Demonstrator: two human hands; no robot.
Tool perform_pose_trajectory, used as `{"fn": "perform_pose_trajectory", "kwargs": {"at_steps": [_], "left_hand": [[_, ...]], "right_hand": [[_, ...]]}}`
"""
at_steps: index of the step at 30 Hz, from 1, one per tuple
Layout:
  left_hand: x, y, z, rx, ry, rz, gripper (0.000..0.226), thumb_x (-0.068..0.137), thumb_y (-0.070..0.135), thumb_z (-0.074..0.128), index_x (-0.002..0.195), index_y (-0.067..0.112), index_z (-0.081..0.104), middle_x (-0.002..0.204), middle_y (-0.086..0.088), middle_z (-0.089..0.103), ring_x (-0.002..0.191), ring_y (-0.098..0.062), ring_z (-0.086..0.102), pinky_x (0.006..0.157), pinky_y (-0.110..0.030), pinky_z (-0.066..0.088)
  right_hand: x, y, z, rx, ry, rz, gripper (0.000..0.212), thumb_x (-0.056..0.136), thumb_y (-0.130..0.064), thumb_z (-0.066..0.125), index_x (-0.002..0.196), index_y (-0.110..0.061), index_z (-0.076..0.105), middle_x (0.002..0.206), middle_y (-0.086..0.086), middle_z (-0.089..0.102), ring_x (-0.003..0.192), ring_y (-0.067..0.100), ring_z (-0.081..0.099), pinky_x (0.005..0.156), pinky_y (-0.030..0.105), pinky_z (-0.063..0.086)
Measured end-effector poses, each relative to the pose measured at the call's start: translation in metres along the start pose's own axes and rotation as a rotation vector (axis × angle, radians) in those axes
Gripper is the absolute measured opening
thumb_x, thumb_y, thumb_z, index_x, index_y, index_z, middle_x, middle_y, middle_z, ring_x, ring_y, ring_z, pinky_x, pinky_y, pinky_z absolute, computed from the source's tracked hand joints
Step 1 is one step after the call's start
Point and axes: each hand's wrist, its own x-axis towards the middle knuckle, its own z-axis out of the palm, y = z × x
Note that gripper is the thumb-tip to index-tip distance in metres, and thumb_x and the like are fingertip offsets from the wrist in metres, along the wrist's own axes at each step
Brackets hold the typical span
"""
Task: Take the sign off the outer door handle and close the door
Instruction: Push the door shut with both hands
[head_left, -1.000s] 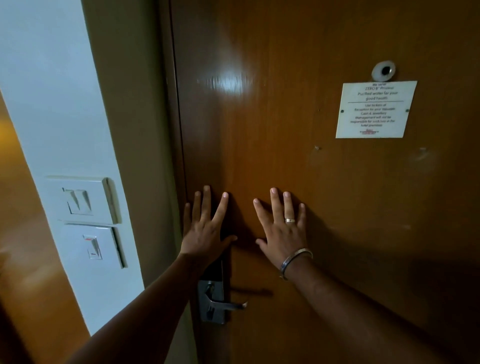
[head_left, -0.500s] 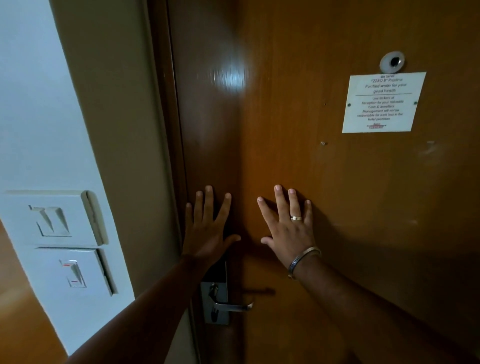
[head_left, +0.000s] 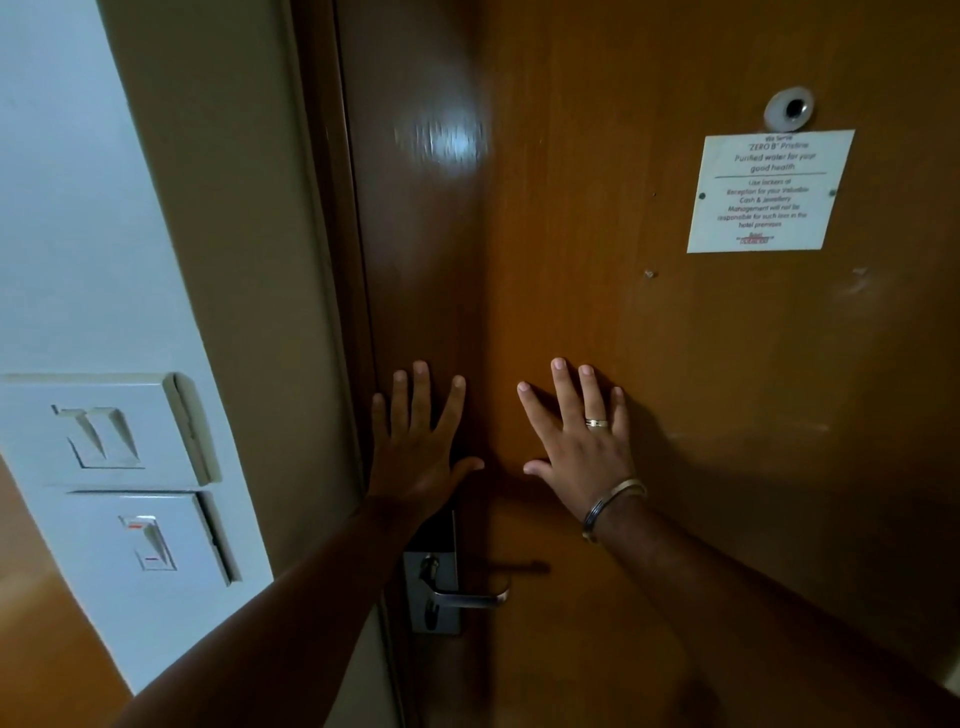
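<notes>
A brown wooden door (head_left: 675, 415) fills the view, seen from inside, its edge seemingly flush with the frame (head_left: 332, 260). A white notice (head_left: 769, 192) hangs below the peephole (head_left: 789, 110). Both palms press flat on the door above the lever handle (head_left: 467, 597): left hand (head_left: 415, 452) by the edge, right hand (head_left: 582, 441) beside it, fingers spread, holding nothing. No door-handle sign is visible. If the latch hasn't caught, the door could swing back.
</notes>
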Motion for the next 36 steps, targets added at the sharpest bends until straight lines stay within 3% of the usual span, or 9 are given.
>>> {"fn": "perform_pose_trajectory", "kwargs": {"at_steps": [9,16,28,30,32,36], "left_hand": [[0.013,0.003,0.006,0.024,-0.038,-0.029,0.117,0.068,0.07,0.067,0.153,0.025,0.001,0.158,-0.025,0.002,0.144,-0.044,0.001,0.111,-0.065,0.014],[0.019,0.002,0.019,0.027,0.006,-0.01,0.115,0.068,0.078,0.058,0.152,0.021,0.004,0.157,-0.028,0.006,0.143,-0.047,0.003,0.109,-0.066,0.009],[0.019,0.001,0.017,0.021,-0.048,-0.012,0.114,0.07,0.079,0.053,0.152,0.021,-0.001,0.157,-0.026,-0.002,0.142,-0.046,-0.004,0.108,-0.066,0.002],[0.019,0.001,0.014,0.019,-0.065,-0.023,0.113,0.071,0.079,0.052,0.152,0.023,-0.003,0.157,-0.025,-0.005,0.143,-0.045,-0.005,0.109,-0.065,0.003],[0.018,0.004,0.009,0.021,-0.083,-0.037,0.113,0.072,0.078,0.052,0.152,0.024,-0.006,0.157,-0.025,-0.006,0.144,-0.044,-0.007,0.11,-0.065,0.004],[0.015,0.009,-0.005,0.046,-0.131,-0.053,0.11,0.073,0.079,0.048,0.152,0.025,-0.008,0.158,-0.024,-0.007,0.144,-0.044,-0.007,0.112,-0.064,0.008]], "right_hand": [[0.013,-0.006,0.007,-0.009,-0.027,0.024,0.116,0.059,-0.049,0.085,0.15,-0.029,0.016,0.159,0.02,0.01,0.143,0.044,0.007,0.106,0.067,0.016],[0.015,0.01,0.02,-0.059,0.057,-0.061,0.111,0.065,-0.06,0.075,0.151,-0.027,0.015,0.159,0.018,0.01,0.144,0.042,0.008,0.111,0.063,0.019],[0.021,0.022,0.034,-0.013,0.015,-0.098,0.118,0.064,-0.072,0.065,0.151,-0.028,-0.001,0.159,0.011,-0.003,0.144,0.038,0.003,0.112,0.057,-0.005],[0.021,0.022,0.034,-0.021,0.005,-0.096,0.12,0.064,-0.073,0.064,0.151,-0.028,-0.006,0.16,0.011,-0.013,0.144,0.039,0.002,0.112,0.057,-0.008],[0.021,0.02,0.031,-0.026,-0.001,-0.086,0.121,0.062,-0.073,0.066,0.151,-0.028,-0.003,0.16,0.011,-0.013,0.144,0.039,0.004,0.112,0.059,-0.005],[0.018,0.008,0.018,-0.038,-0.045,-0.039,0.117,0.058,-0.065,0.075,0.149,-0.022,0.015,0.158,0.018,0.015,0.142,0.042,0.015,0.109,0.064,0.014]]}}
